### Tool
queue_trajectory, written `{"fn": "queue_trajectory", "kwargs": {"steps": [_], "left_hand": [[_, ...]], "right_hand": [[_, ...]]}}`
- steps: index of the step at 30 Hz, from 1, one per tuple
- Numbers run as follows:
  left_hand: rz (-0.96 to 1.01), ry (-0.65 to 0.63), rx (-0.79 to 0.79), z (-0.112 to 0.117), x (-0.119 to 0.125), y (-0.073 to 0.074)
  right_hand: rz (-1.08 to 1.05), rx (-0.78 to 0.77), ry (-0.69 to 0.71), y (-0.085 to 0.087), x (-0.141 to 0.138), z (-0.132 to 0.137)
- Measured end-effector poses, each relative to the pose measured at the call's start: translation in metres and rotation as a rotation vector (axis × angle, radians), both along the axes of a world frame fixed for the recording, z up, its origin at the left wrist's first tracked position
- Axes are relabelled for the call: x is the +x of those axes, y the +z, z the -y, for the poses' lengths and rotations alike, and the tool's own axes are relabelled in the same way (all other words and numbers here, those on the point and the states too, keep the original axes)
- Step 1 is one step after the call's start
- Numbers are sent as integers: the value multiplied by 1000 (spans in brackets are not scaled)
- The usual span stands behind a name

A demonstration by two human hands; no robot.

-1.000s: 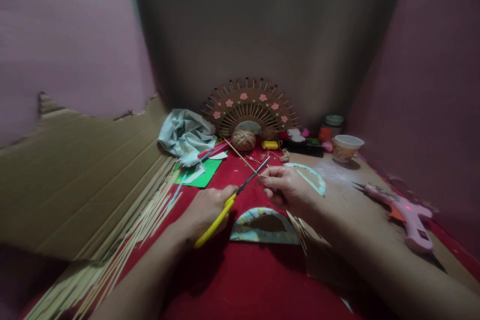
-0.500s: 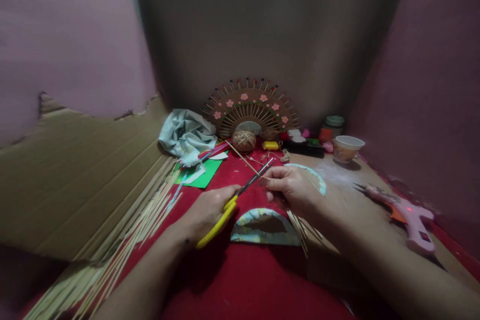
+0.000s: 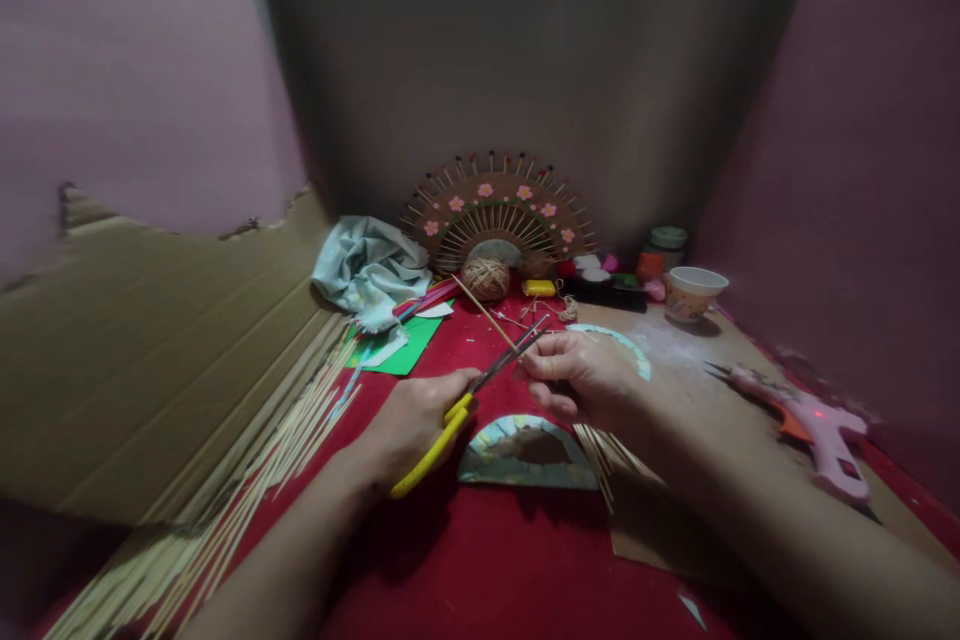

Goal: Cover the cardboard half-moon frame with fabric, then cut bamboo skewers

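Note:
My left hand [image 3: 411, 418] is closed around yellow-handled scissors [image 3: 457, 410], whose dark blades point up and right toward a thin wooden skewer [image 3: 487, 316]. My right hand [image 3: 585, 378] pinches the near end of that skewer, which slants away to the upper left. The blades sit across the skewer just left of my right fingers. Below both hands a half-round cardboard piece edged in light blue [image 3: 525, 450] lies on the red cloth [image 3: 487, 560]. Several short cut sticks [image 3: 600, 455] lie under my right wrist.
A long bundle of skewers [image 3: 247, 480] runs along a cardboard sheet [image 3: 150, 360] at the left. A finished stick fan [image 3: 499, 215], twine ball [image 3: 486, 278], blue cloth [image 3: 371, 265], green paper [image 3: 405, 345], paper cup [image 3: 694, 292] and pink glue gun [image 3: 814, 430] surround the hands.
The scissors' blades and my right hand shifted slightly about the skewer; the view dipped a little. Both grips stay as they were.

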State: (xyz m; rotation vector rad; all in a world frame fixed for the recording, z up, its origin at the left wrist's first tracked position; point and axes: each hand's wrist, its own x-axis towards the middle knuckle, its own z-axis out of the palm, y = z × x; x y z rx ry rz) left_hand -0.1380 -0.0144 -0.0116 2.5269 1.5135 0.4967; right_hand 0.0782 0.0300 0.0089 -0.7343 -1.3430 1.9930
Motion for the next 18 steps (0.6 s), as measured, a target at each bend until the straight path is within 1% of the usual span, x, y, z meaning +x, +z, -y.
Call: {"fn": "queue_trajectory", "kwargs": {"steps": [2, 4, 10, 12, 16, 18], "left_hand": [[-34, 19, 11, 0, -1, -2], [-59, 22, 17, 1, -1, -1], [-141, 39, -83, 7, 2, 16], [-157, 50, -108, 7, 1, 18], [-162, 54, -116, 5, 0, 15], [-121, 36, -94, 4, -1, 12]], "right_hand": [[-2, 10, -24, 2, 0, 0], [8, 29, -49, 4, 0, 0], [87, 67, -78, 7, 0, 2], [112, 72, -92, 8, -2, 3], [122, 80, -143, 9, -5, 5], [111, 82, -175, 11, -5, 5]]}}
